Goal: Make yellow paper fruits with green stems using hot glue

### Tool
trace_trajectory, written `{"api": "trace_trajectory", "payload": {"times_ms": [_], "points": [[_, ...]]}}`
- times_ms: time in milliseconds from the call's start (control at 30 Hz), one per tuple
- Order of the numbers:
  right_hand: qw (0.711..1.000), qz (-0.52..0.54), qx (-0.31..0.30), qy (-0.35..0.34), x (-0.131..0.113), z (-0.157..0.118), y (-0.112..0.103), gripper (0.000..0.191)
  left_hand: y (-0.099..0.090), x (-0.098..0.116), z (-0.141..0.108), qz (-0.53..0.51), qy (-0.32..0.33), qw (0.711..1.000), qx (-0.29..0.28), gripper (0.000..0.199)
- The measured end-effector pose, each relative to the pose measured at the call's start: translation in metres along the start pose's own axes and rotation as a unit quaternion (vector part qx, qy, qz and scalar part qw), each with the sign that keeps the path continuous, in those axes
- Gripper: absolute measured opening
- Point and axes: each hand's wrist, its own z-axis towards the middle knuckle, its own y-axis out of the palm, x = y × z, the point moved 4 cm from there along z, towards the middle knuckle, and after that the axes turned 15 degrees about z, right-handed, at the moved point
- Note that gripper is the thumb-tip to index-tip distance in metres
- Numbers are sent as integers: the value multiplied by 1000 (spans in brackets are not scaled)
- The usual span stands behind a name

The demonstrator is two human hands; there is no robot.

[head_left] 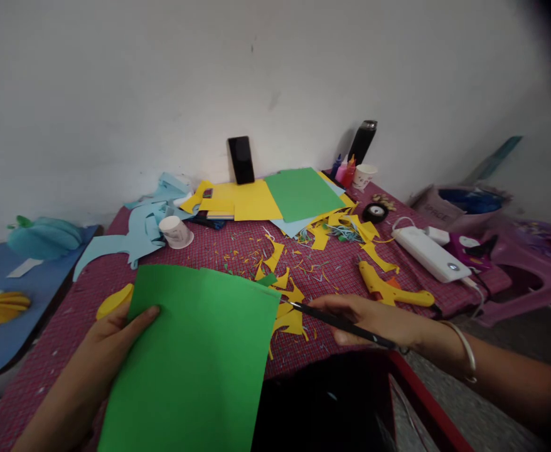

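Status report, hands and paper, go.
Left hand grips green sheet at its left edge. Right hand holds black scissors, tips near sheet's right edge. Yellow scraps lie beside it.

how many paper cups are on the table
2. One paper cup lies tipped on the left by the blue paper scraps; the other cup stands upright at the back right beside the black flask. More may be hidden under paper.
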Motion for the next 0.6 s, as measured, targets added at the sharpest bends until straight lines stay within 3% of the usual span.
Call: {"api": "trace_trajectory", "payload": {"times_ms": [600], "points": [[1000,6,4,-6,6,-1,-4,58,6,-2,4,17,32,999,-30,51]]}}
